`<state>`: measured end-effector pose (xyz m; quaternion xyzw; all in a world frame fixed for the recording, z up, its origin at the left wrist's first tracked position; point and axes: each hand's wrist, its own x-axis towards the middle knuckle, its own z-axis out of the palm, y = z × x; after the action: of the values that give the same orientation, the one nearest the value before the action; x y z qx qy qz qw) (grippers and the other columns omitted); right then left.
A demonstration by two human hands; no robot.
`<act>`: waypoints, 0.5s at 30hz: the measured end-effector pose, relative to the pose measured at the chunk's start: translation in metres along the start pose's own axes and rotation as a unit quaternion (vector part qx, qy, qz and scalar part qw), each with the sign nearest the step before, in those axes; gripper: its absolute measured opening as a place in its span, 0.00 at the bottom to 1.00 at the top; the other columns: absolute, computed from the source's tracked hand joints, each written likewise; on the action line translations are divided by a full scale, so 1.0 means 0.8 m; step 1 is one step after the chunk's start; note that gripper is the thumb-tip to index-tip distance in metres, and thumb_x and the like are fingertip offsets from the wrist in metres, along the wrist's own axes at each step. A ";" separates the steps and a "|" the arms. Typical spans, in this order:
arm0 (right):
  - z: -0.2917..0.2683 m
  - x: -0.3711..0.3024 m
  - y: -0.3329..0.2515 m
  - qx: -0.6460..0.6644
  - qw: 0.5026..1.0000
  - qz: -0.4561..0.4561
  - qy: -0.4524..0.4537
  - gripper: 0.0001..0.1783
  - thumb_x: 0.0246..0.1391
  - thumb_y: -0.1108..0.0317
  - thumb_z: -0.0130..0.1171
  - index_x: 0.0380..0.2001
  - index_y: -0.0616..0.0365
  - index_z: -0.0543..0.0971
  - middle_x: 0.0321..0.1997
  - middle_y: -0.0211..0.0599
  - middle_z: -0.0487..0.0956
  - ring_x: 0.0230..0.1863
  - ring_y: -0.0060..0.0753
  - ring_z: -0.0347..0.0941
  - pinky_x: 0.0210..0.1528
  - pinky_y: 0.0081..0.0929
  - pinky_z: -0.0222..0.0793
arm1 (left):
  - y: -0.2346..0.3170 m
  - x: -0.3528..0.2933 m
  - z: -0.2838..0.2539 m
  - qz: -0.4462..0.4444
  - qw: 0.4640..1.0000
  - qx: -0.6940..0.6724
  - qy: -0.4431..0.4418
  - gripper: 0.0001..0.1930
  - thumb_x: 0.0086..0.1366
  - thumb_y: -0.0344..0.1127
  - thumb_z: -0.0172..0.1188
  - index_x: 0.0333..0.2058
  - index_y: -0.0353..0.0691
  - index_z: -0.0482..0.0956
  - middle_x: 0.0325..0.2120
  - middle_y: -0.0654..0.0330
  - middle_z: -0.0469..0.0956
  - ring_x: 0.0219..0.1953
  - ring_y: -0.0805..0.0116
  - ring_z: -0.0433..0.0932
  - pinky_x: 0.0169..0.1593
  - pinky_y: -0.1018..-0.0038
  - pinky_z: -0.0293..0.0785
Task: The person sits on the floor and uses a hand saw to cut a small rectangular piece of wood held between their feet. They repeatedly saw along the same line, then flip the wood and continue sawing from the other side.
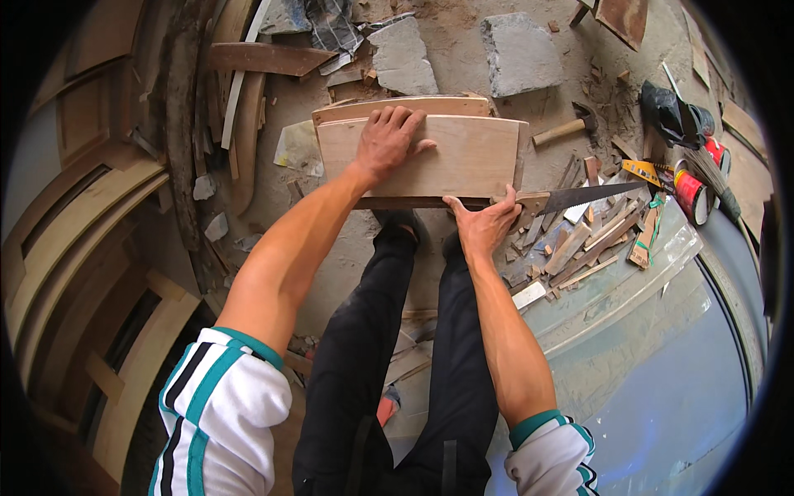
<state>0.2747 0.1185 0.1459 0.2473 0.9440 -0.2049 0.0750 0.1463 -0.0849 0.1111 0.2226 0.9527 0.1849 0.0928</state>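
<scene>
A pale wooden panel (471, 153) with a gently curved far edge lies in front of my legs, over a darker wooden frame piece (455, 106) that shows behind it. My left hand (389, 145) is on the panel's upper middle, fingers bent at the far edge and thumb out across its face. At the near right corner, my right hand (484, 223) grips the panel's edge, with thumb and fingers apart along it. Right beside those fingers is the wooden handle of a handsaw (587, 197); whether they touch it I cannot tell. The saw's blade points right.
A claw hammer (566, 126) lies beyond the panel, near concrete slabs (521, 54). Wood offcuts (591, 240) are heaped at right beside a red can (691, 194) and a yellow tool (641, 171). Wooden frames (83, 223) stand at left. A blue-grey sheet (628, 372) covers the lower right.
</scene>
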 end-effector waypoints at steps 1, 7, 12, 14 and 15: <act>0.001 0.000 0.001 0.000 1.000 -0.002 0.002 0.70 0.25 0.35 0.82 0.64 0.60 0.53 0.52 0.61 0.66 0.51 0.64 0.67 0.56 0.52 0.66 | 0.000 0.001 0.000 0.002 1.000 0.000 0.001 0.29 0.61 0.57 0.65 0.55 0.44 0.75 0.44 0.59 0.75 0.50 0.59 0.71 0.55 0.63 0.66; 0.009 0.009 0.000 0.020 1.000 0.007 -0.004 0.70 0.26 0.35 0.82 0.64 0.58 0.52 0.54 0.62 0.64 0.54 0.65 0.65 0.58 0.53 0.64 | -0.007 0.010 0.000 -0.003 1.000 -0.014 0.005 0.30 0.61 0.57 0.65 0.55 0.44 0.76 0.44 0.59 0.75 0.51 0.59 0.72 0.57 0.62 0.65; 0.004 0.009 0.004 0.040 0.998 0.036 -0.043 0.71 0.28 0.35 0.81 0.66 0.58 0.51 0.58 0.65 0.62 0.60 0.68 0.61 0.63 0.55 0.61 | 0.000 0.010 -0.018 -0.024 1.000 0.009 -0.009 0.30 0.63 0.56 0.65 0.58 0.45 0.75 0.54 0.57 0.75 0.59 0.57 0.70 0.65 0.59 0.61; -0.002 0.012 0.005 0.044 0.998 0.027 -0.019 0.69 0.31 0.35 0.80 0.66 0.61 0.52 0.56 0.64 0.64 0.58 0.67 0.63 0.62 0.54 0.62 | 0.001 -0.005 -0.024 -0.097 0.989 0.074 0.081 0.31 0.65 0.56 0.64 0.59 0.42 0.74 0.57 0.54 0.73 0.63 0.54 0.68 0.67 0.57 0.59; -0.003 0.015 0.006 0.046 0.999 0.023 -0.006 0.68 0.32 0.35 0.79 0.66 0.62 0.52 0.55 0.64 0.64 0.57 0.67 0.64 0.61 0.54 0.63 | -0.003 -0.014 -0.028 -0.133 0.978 0.105 0.125 0.31 0.66 0.56 0.63 0.60 0.41 0.73 0.59 0.52 0.72 0.64 0.53 0.67 0.69 0.55 0.58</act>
<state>0.2668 0.1290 0.1437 0.2704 0.9273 -0.2478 0.0741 0.1495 -0.0990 0.1317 0.0771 0.9920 0.0965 -0.0267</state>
